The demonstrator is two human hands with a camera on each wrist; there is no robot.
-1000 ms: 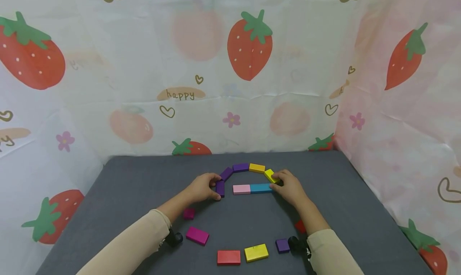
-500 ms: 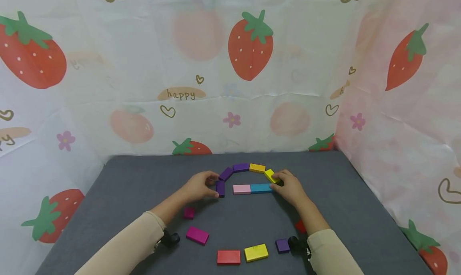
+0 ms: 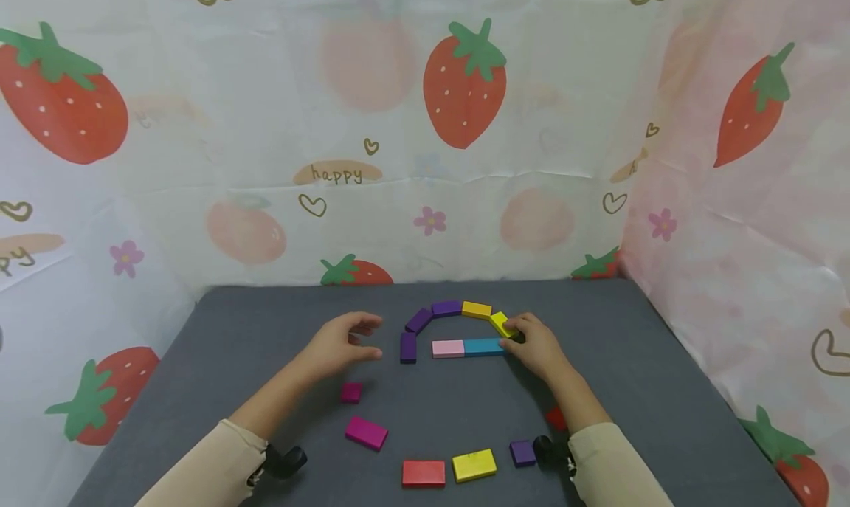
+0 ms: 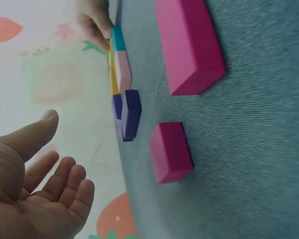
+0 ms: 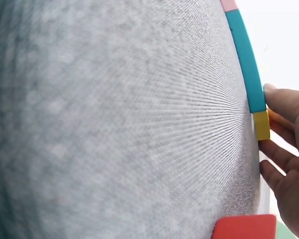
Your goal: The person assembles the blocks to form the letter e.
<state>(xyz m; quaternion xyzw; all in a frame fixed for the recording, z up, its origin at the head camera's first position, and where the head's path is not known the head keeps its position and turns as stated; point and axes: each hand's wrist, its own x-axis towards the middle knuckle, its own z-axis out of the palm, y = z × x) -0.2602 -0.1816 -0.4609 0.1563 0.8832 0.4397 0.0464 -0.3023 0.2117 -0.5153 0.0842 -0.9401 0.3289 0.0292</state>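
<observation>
My left hand (image 3: 337, 347) hovers left of the block arch, fingers spread apart from the thumb and holding nothing. Beside it stands a dark purple block (image 3: 408, 348), the arch's left end. More purple blocks (image 3: 446, 309) and an orange-yellow block (image 3: 477, 311) continue the curve. With my right hand (image 3: 539, 350) I pinch a yellow block (image 3: 501, 323) at the arch's right side; its lower part is hidden by my fingers. Under the arch, a pink block (image 3: 448, 349) and a blue block (image 3: 482, 347) lie end to end, the blue one's right end near my right thumb.
Nearer on the grey tabletop (image 3: 451, 404) lie two magenta blocks (image 3: 367, 433), a red block (image 3: 423, 474), a yellow block with small marks (image 3: 474, 466) and a small purple block (image 3: 522, 453). Another red block (image 3: 556, 418) is partly behind my right forearm. A strawberry-print cloth (image 3: 398, 123) hangs behind.
My left hand has let go of the purple block at the arch's left end and drawn back to the left. My right hand has stayed in place.
</observation>
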